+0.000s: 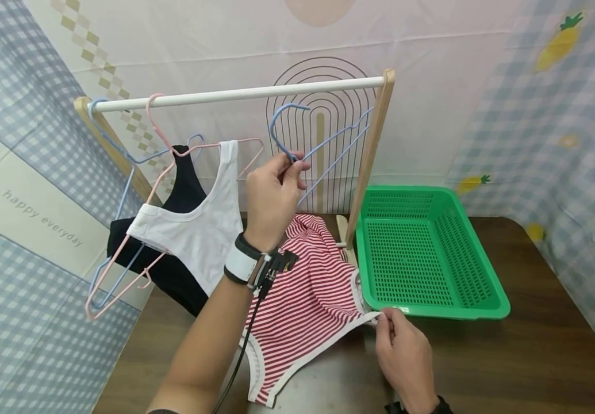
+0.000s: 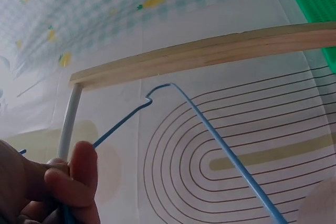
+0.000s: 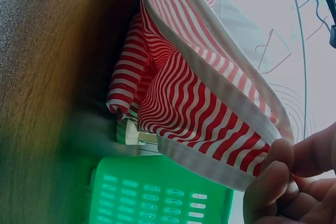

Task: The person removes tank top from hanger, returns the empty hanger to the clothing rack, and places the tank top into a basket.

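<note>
My left hand (image 1: 271,192) pinches a blue clothes hanger (image 1: 334,137) just below its hook, in front of the rack's white rail. In the left wrist view the hanger (image 2: 231,153) slants away from the fingers, one notched shoulder showing. With thumb and fingers my right hand (image 1: 405,353) pinches a white-trimmed strap of a red-and-white striped tank top (image 1: 302,299). The top lies spread over the table, its far end bunched near the rack's foot. In the right wrist view the striped cloth (image 3: 184,103) hangs raised from the pinched strap.
A wooden rack with a white rail (image 1: 256,92) carries a white top (image 1: 199,230) on a pink hanger (image 1: 108,287) and a black garment (image 1: 183,184) behind it. A green basket (image 1: 483,270) stands right of the rack on the brown table (image 1: 545,345).
</note>
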Demonstrator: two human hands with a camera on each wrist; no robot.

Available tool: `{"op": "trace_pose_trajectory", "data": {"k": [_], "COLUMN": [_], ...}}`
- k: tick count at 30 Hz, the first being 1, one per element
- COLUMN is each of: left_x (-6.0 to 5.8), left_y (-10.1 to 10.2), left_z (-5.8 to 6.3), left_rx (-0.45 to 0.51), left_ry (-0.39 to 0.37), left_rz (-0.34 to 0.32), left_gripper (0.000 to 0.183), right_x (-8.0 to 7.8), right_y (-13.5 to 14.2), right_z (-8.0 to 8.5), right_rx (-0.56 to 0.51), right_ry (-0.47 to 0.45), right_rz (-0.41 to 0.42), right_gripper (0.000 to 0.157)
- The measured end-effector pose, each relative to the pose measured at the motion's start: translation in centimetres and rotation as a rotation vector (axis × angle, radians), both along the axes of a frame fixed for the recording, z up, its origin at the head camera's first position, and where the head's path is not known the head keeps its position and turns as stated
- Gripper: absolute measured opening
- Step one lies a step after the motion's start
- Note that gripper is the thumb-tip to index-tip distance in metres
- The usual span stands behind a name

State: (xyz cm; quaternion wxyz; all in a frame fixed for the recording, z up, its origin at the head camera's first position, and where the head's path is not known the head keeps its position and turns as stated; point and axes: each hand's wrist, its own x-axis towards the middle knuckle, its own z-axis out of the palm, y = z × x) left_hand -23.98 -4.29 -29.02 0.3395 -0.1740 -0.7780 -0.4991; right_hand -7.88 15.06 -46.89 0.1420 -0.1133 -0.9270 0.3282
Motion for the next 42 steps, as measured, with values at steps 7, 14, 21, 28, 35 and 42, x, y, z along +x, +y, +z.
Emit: {"op": "trace_pose_trajectory", "data": {"k": [7, 14, 21, 28, 35, 42], "left_x": [-1.1, -2.3, -3.0, -4.1, -5.1, -5.6], "left_y": [1.0, 2.2, 3.5, 4.6, 5.8, 6.7], "left_z": [1.7, 2.9, 4.1, 5.3, 6.8, 7.7], "left_rx": [-0.044, -0.153, -0.218, -0.294, -0.359, -0.419], "left_ry": [-0.015, -0.083, -0.195, -0.29, -0.307, -0.327], "left_rz": [-0.069, -0.097, -0.174, -0.2, -0.187, -0.158], "left_gripper": [0.025, 0.023, 0.019, 0.017, 0.017, 0.019], "right_x": [0.0, 0.0, 0.0, 0.0, 0.0, 0.1], "right_y": [-0.1, -0.1, -0.2, 0.0, -0.1, -0.3], "right_z": [0.1, 0.1, 0.1, 0.1, 0.1, 0.0], "right_rx": [-0.012, -0.016, -0.014, -0.017, -0.008, 0.002], "right_ry": [-0.046, -0.05, -0.045, -0.064, -0.068, -0.041], "right_rz": [0.003, -0.004, -0.012, -0.009, -0.008, -0.01], "right_gripper": [0.029, 0.028, 0.027, 0.029, 0.029, 0.026]}}
